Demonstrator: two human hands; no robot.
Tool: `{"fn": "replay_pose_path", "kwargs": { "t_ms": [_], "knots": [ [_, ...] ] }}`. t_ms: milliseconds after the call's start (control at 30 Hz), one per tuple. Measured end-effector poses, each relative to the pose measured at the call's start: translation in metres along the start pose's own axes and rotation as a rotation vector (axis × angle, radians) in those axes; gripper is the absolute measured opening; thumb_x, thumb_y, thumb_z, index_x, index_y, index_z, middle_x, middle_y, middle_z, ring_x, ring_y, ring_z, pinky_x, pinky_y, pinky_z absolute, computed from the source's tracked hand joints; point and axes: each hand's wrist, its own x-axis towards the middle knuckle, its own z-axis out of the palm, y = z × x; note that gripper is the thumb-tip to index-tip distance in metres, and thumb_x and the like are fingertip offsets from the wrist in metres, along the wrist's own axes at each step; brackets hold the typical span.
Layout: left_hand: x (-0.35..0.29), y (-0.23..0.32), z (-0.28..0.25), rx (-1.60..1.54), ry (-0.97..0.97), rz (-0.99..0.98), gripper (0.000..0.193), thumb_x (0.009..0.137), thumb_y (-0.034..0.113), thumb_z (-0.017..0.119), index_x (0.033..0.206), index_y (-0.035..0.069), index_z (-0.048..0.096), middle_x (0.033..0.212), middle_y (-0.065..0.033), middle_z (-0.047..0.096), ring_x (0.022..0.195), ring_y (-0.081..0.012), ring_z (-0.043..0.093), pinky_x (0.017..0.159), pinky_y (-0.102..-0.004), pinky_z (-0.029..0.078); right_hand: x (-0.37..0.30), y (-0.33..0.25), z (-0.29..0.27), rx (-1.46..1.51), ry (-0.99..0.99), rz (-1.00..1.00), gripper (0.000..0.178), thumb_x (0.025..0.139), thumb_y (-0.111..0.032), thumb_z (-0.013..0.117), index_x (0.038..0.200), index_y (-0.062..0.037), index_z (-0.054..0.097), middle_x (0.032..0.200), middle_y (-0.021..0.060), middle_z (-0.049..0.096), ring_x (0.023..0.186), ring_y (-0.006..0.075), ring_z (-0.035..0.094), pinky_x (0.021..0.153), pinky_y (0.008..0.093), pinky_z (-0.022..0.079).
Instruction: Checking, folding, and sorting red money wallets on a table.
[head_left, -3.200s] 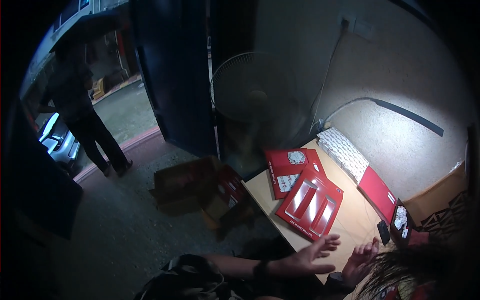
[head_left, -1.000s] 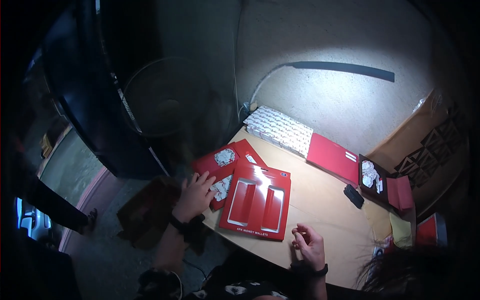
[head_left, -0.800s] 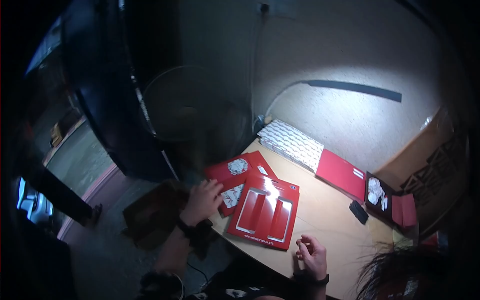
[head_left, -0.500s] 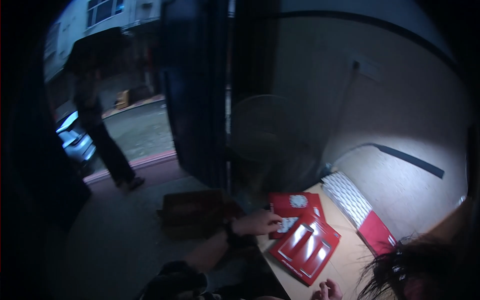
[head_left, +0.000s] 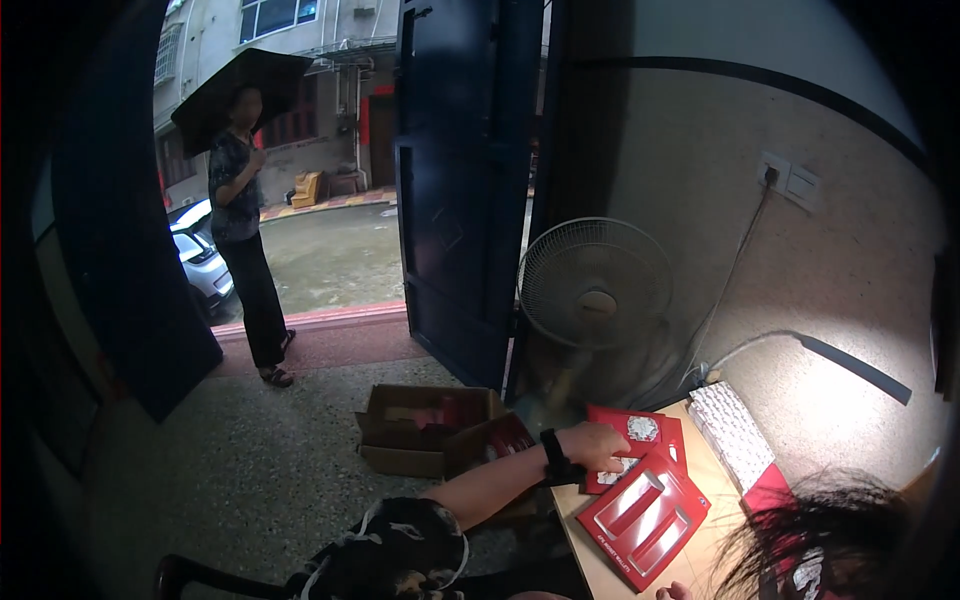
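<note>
My left hand, with a dark watch on the wrist, reaches over the far left corner of a small desk. Its curled fingers are on a flat red box with a white patterned patch. Another red box with a round white pattern lies just behind. In front, a larger glossy red box with two long raised panels lies at an angle, partly over the others. Only the fingertips of my right hand show at the lower edge, below the glossy box; whatever they might hold is cut off.
Open cardboard boxes with red packs stand on the floor left of the desk. A patterned white-and-red stack lies along the wall under a lamp. Beyond are a fan, blue doors and a person with an umbrella.
The view has swung left and become brighter and sharper, so everything sits farther right in it. My left hand stays at the red boxes; my right hand now shows less at the lower edge.
</note>
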Motion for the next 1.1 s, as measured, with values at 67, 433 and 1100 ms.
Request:
{"fn": "replay_pose_path", "kwargs": {
  "t_ms": [67, 433, 1100],
  "knots": [
    [-0.006, -0.008, 0.0, -0.184, 0.213, 0.022, 0.034, 0.084, 0.035, 0.07, 0.102, 0.007, 0.071, 0.096, -0.0185, 0.071, 0.093, -0.0368, 0.068, 0.079, -0.0474, 0.053, -0.043, 0.025, -0.017, -0.558, 0.025, -0.381, 0.057, 0.09, -0.014, 0.069, 0.144, -0.0075, 0.049, 0.121, 0.0129, 0.064, 0.079, 0.0196, 0.066, 0.068, 0.0333, 0.055],
    [-0.077, -0.011, -0.01, -0.245, 0.152, -0.025, 0.053, 0.093, 0.033, 0.068, 0.137, 0.005, 0.056, 0.124, -0.0167, 0.067, 0.116, -0.0308, 0.064, 0.093, -0.0378, 0.051, -0.155, -0.018, -0.028, 0.231, 0.334, 0.198, 0.036, 0.104, -0.03, 0.057, 0.13, -0.0046, 0.058, 0.07, 0.0, 0.062, 0.055, 0.0053, 0.053, 0.049, 0.0232, 0.041],
    [-0.151, 0.011, 0.047, -1.12, 0.4, -0.269, 0.032, 0.101, 0.019, 0.061, 0.128, 0.001, 0.062, 0.114, -0.0058, 0.069, 0.099, -0.01, 0.065, 0.085, -0.027, 0.054, -0.116, -0.055, -0.023, 0.323, 0.72, -0.267, 0.026, 0.1, -0.009, 0.061, 0.116, 0.011, 0.064, 0.099, 0.0151, 0.072, 0.088, 0.0161, 0.068, 0.077, 0.029, 0.056]
  ]
}}
